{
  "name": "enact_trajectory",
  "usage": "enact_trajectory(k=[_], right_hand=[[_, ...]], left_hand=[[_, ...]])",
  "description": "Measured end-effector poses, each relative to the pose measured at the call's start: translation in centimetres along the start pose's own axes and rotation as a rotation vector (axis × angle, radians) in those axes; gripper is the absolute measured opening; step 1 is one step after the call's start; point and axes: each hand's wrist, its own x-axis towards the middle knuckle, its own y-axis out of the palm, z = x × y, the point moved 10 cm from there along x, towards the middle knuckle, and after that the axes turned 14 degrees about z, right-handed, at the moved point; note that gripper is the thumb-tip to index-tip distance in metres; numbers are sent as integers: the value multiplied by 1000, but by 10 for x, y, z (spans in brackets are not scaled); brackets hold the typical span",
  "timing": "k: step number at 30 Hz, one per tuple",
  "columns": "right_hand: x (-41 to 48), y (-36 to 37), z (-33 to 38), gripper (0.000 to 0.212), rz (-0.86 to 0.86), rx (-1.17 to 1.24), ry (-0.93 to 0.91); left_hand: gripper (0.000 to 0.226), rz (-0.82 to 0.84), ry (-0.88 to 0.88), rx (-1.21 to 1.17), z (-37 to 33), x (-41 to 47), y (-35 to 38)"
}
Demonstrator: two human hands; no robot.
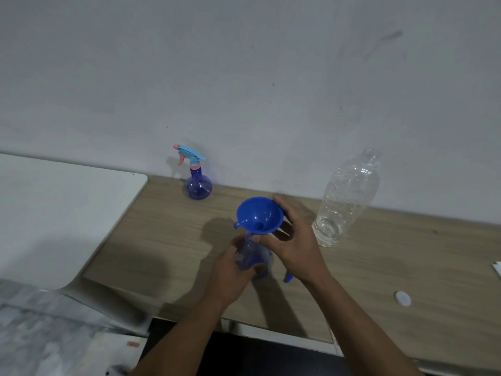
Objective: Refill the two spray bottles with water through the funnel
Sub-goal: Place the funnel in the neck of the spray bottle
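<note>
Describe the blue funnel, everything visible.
The blue funnel looks like glossy opaque plastic: a wide round cone, a hole at its centre and a small tab loop on the left rim. It is tilted, its mouth facing the camera, its spout at the neck of the spray bottle that the left hand holds. The right hand grips its right rim. No water is visible inside.

On the bench (168,240): capped spray bottle (197,183) rear left by the wall; open bottle (253,257) front centre, funnel (259,215) apparently seated in it; water bottle (344,199) right; cap (402,298) front right
</note>
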Motion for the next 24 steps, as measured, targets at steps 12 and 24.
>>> enact_trajectory(k=[12,24], right_hand=[[-7,3,5,82,-20,-139,49],[-24,-38,39,71,-201,-346,-56]], left_hand=[[62,26,12,45,-17,0,1],[113,-166,63,-59,-38,-21,-19]])
